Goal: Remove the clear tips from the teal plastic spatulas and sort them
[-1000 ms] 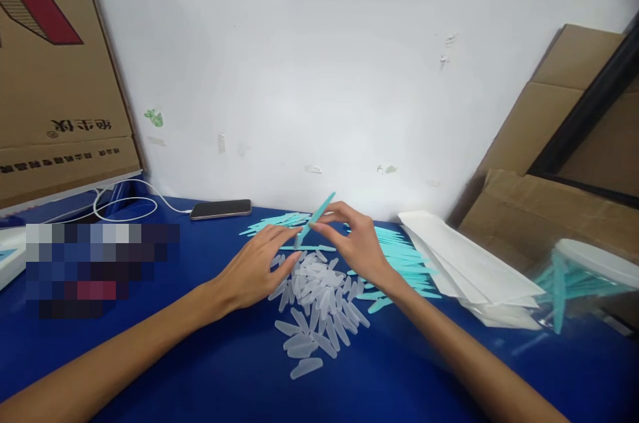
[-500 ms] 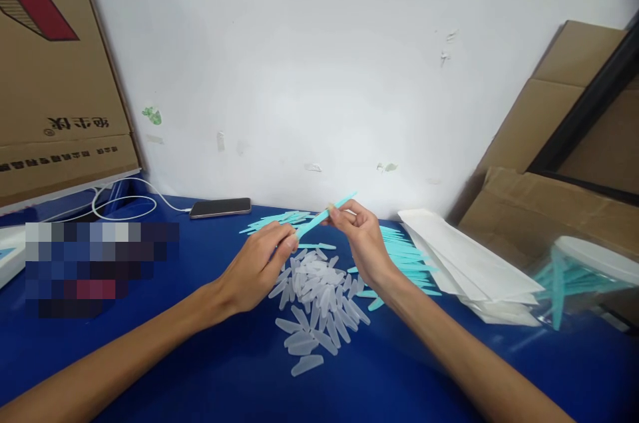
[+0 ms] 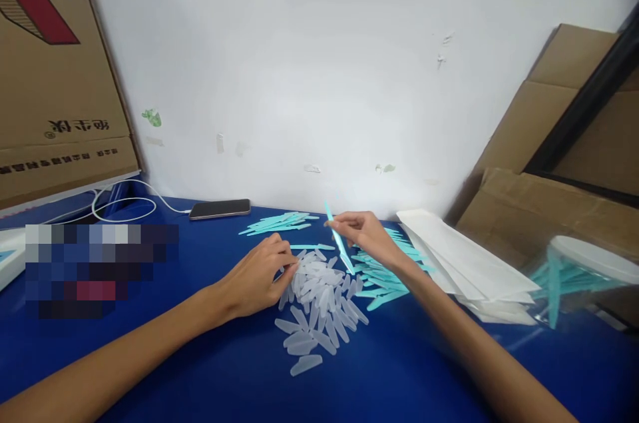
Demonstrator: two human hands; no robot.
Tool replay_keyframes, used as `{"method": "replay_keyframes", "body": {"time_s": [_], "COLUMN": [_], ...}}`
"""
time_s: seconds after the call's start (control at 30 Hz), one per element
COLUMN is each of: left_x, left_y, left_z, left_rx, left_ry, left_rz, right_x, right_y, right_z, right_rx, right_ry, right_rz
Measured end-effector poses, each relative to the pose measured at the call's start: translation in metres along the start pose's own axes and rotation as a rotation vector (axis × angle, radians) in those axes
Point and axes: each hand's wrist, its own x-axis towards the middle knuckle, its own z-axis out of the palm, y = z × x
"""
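Left hand (image 3: 262,274) and right hand (image 3: 367,235) have parted, with the lower end of the teal stick (image 3: 341,248) swung rightward. At frame centre, we find left fingertips at the translucent sleeves (image 3: 319,286); grip we cannot tell. Beyond, the right pinches the stick near the teal pile (image 3: 383,274). We judge this setting-aside; next calls for clean release and single-sleeve pick.

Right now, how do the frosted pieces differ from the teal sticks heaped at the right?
The frosted pieces are whitish and translucent; the teal sticks are brightly coloured. The frosted pieces look short and broad; the teal sticks look longer and thinner. Both lie in loose piles on the blue table.
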Motion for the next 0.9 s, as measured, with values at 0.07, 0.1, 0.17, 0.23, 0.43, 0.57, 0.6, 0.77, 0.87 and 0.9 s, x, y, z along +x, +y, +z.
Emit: {"method": "replay_keyframes", "body": {"time_s": [0.07,0.1,0.17,0.23,0.43,0.57,0.6,0.77,0.87,0.9], "left_x": [0.000,0.000,0.001,0.002,0.004,0.005,0.006,0.009,0.010,0.011], "left_y": [-0.002,-0.004,-0.010,-0.019,-0.053,-0.062,-0.062,-0.053,-0.050,-0.050], "left_z": [0.001,0.001,0.002,0.005,0.012,0.011,0.010,0.007,0.005,0.004], "left_rx": [0.016,0.024,0.041,0.071,0.160,0.234,0.273,0.578,0.691,0.710], "left_ry": [0.024,0.051,0.119,0.165,0.131,0.030,0.007,-0.113,-0.164,-0.164], "left_rz": [-0.006,-0.015,-0.044,-0.082,-0.157,-0.122,-0.103,-0.016,0.007,0.000], "right_x": [-0.003,-0.005,-0.007,-0.008,-0.007,-0.007,-0.007,-0.006,-0.006,-0.005], "right_y": [-0.002,-0.002,0.000,0.002,0.006,0.006,0.006,0.008,0.009,0.010], "right_z": [0.005,0.006,0.008,0.008,0.012,0.013,0.013,0.013,0.013,0.012], "right_rx": [-0.045,-0.063,-0.091,-0.116,-0.165,-0.225,-0.239,-0.286,-0.297,-0.306], "right_ry": [-0.116,-0.166,-0.249,-0.299,-0.347,-0.364,-0.359,-0.307,-0.236,-0.209], "right_rz": [0.015,0.026,0.034,0.011,-0.052,-0.067,-0.075,-0.115,-0.143,-0.153]}}
